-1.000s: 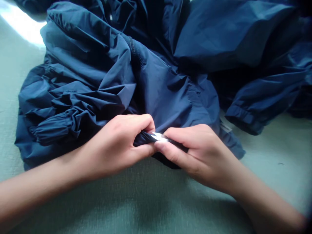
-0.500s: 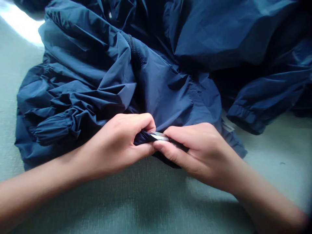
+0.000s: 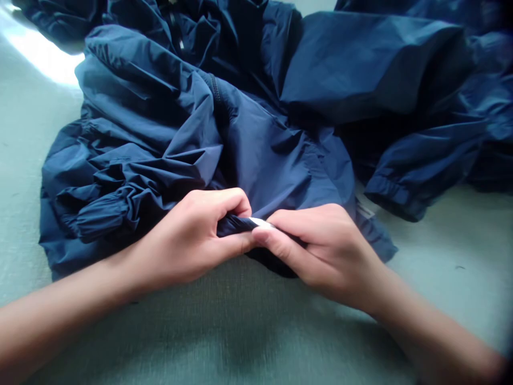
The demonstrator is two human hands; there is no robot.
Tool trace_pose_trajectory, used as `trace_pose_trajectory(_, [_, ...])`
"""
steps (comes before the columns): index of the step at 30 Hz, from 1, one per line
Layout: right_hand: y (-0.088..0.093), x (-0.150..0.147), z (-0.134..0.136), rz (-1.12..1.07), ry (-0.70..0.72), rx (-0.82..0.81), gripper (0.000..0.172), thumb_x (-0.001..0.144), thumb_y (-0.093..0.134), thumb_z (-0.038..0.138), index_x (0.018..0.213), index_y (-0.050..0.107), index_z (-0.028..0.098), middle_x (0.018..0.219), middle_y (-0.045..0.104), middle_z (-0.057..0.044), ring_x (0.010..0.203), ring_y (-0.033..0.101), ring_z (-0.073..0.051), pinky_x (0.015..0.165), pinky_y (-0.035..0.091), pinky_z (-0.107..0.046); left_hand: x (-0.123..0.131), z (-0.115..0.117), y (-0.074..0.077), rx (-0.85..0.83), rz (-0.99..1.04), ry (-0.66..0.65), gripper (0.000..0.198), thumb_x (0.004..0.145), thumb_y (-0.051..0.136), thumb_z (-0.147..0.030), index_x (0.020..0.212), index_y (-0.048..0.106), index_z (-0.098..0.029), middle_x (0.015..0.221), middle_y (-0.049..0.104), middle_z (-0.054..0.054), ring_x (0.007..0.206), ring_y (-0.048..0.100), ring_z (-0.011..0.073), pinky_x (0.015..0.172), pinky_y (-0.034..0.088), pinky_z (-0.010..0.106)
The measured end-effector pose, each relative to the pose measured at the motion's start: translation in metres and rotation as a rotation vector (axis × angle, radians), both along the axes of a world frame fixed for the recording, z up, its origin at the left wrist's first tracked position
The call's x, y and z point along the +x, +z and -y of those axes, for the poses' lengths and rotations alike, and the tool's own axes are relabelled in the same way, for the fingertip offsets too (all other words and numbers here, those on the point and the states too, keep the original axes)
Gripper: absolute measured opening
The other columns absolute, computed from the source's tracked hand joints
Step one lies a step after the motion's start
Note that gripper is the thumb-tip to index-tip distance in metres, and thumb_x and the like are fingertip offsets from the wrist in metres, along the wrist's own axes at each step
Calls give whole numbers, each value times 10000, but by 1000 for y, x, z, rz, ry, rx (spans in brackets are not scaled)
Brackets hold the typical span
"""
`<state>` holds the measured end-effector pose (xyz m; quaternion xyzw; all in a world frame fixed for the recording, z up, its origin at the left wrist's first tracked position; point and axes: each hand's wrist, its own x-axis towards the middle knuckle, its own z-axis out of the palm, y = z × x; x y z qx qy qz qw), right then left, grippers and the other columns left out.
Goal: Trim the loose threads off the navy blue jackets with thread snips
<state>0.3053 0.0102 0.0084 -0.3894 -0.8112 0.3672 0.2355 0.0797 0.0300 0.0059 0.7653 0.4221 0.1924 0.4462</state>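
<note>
A dark blue jacket [image 3: 268,160] lies crumpled in front of me, its near edge bunched up between my hands. My left hand [image 3: 200,235] is closed on that edge, thumb and fingers pinching the gathered cloth. In my closed right hand [image 3: 324,240] is a pair of thread snips [image 3: 261,222]; only the pale metal blades show between the thumb and forefinger. Their tips touch the pinched cloth beside my left fingertips. The snips' handles are hidden inside my right hand. Whatever lies exactly between the blades is too small to make out.
More dark blue garment fabric [image 3: 360,64] is heaped at the back right, with an elastic cuff [image 3: 390,195] on the right. A pale label [image 3: 365,209] peeks out near it. A thread scrap [image 3: 460,267] lies on the pale green table [image 3: 224,331]. Bright light falls at the upper left.
The snips' two blades, seen slightly apart before, now appear together as one bright shape. Both hands keep their grip. The view has shifted a little, so the fabric sits slightly differently in frame.
</note>
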Motion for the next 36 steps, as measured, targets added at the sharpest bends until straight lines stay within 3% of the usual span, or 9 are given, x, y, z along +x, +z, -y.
trace_pose_trajectory(5, [-4,0,0,-196,-195,-223,472,1116,550,343,670,552,187,553,418,58,486,372,-84,493,299,-263,-3,-1,1,-88,15,21,294,910,837,-419,885,665,-182,779,654,-61,692,561,112,626,424,217])
trace_pose_trajectory(10, [-3,6,-3,-210,-108,-300,408,1044,667,355,688,601,167,584,427,59,517,385,-81,504,307,-244,-4,-1,3,-132,26,22,244,915,830,-374,886,680,-183,781,663,-53,710,574,121,634,431,220])
trace_pose_trajectory(16, [0,11,-2,-172,-121,-425,127,1031,631,314,1041,627,188,649,569,50,525,448,-112,481,319,-234,-3,-1,2,-61,24,-37,284,941,810,-379,848,623,-186,755,613,-67,682,536,108,640,407,217])
trace_pose_trajectory(21, [-1,8,-3,-152,-81,-361,187,975,721,284,866,595,199,674,609,36,549,502,-109,507,376,-228,-2,-1,0,4,-34,-72,289,978,746,-313,801,552,-192,735,564,-77,656,495,98,644,387,221])
trace_pose_trajectory(26, [-1,6,-3,-76,-72,-291,167,962,728,276,867,614,200,699,655,25,565,549,-118,526,406,-235,-1,-2,-1,58,-64,-80,222,941,685,-192,785,527,-199,715,551,-80,619,474,94,630,366,234])
trace_pose_trajectory(36, [-2,5,-3,-13,-64,-196,175,973,729,298,845,652,208,588,580,62,471,468,-97,476,350,-242,-1,0,-6,93,-46,-74,209,932,656,-186,785,510,-210,697,560,-74,616,494,105,634,365,254])
